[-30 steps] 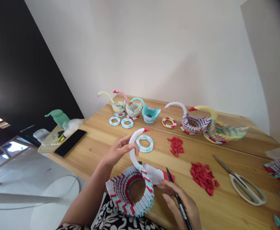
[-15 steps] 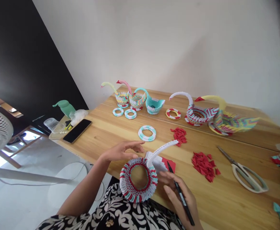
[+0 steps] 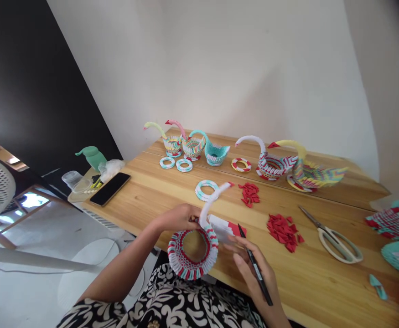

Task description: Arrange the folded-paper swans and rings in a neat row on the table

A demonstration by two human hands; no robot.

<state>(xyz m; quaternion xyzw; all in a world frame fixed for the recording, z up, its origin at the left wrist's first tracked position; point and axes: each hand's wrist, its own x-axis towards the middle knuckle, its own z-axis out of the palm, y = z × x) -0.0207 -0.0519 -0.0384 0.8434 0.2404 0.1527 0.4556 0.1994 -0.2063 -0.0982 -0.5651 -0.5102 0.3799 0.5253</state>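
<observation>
A paper swan point(image 3: 192, 248) of folded red, white and teal pieces sits at the near table edge, its white neck point(image 3: 213, 200) arching up to the right. My left hand point(image 3: 177, 217) grips the swan's rim at the base of the neck, fingers closed. My right hand point(image 3: 257, 273) holds a black pen point(image 3: 254, 269) and its fingertips touch the swan's right side. White and red folded pieces point(image 3: 226, 228) lie just behind the swan.
Two heaps of red folded pieces point(image 3: 283, 228) point(image 3: 250, 193), scissors point(image 3: 332, 234), a teal ring point(image 3: 206, 190), several finished swans point(image 3: 271, 161) and rings along the wall. A phone point(image 3: 110, 188) lies at the left end; more paper models point(image 3: 396, 223) at the right.
My left hand went from the swan's neck, to open beside the rim, to closed on the rim. The swan tipped toward me and its neck swung right, then rose again.
</observation>
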